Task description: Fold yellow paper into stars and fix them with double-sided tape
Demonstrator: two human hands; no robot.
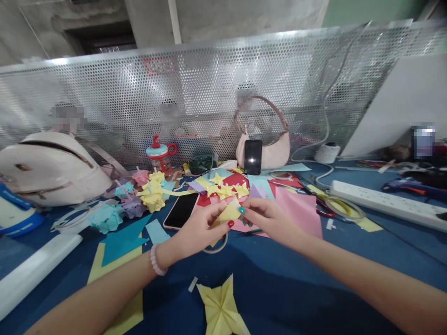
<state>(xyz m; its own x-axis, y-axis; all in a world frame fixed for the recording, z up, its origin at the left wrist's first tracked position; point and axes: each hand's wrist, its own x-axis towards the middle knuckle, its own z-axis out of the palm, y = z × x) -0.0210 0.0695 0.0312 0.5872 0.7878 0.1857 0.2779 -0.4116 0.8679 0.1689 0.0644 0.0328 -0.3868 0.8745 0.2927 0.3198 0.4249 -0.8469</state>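
A small folded piece of yellow paper [228,212] is held up between both hands over the blue table. My left hand [200,230], with a pink bead bracelet at the wrist, pinches its left and lower side. At its upper right, the thumb and fingers of my right hand [263,215] are closed on the edge. Part of the paper is hidden by my fingers. Just below my left hand lies a roll of tape [217,244], partly covered. Nearer to me, a yellow folded paper star [222,304] rests on the table beside a small white strip [193,284].
Behind the hands lie several small yellow stars [228,190], pink paper [300,209] and a phone [180,211]. Folded paper flowers [106,217] sit left. A second phone [253,157] leans on a pink handbag [275,151]. A power strip [384,202] lies right.
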